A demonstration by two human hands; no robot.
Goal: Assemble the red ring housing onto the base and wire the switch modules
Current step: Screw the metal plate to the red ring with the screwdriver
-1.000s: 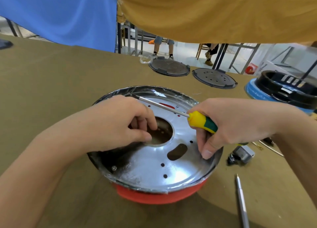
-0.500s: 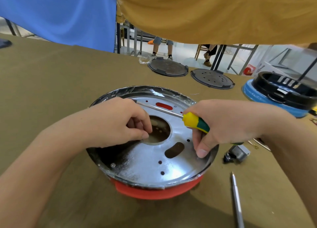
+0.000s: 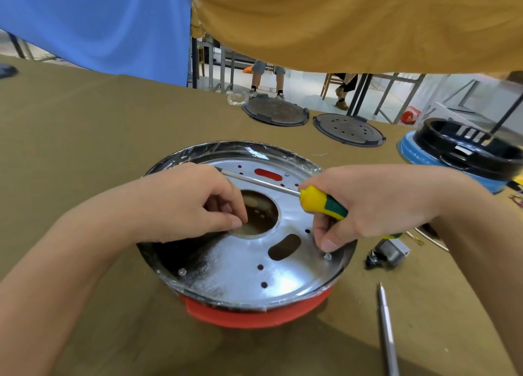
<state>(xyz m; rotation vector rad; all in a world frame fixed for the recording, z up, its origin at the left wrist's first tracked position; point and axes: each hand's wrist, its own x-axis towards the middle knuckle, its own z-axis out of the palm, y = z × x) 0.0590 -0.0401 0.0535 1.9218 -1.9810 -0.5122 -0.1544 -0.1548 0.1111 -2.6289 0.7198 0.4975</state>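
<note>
- Metal base plate [image 3: 243, 265], seated on red ring housing [image 3: 254, 316], sits mid-surface.
- Left hand [image 3: 181, 205] grip pinches the centre hole rim.
- Right hand [image 3: 376, 205] grip holds the screwdriver [image 3: 322, 203]; its fingertips have now lowered a screw [image 3: 327, 256] at the plate's right edge, ready for fastening.

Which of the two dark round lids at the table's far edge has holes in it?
The right-hand lid, nearer the blue housing; the left lid has none visible.

An assembly workshop: a wide tabletop [image 3: 85, 126] under olive cloth carries appliance parts, with two black perforated discs [image 3: 349, 129] and a blue-and-black housing [image 3: 464, 152] beyond the fingers [image 3: 328, 244]. Farther back stand bare metal table frames [image 3: 365, 92] and seated workers' legs [image 3: 267, 78].
</note>
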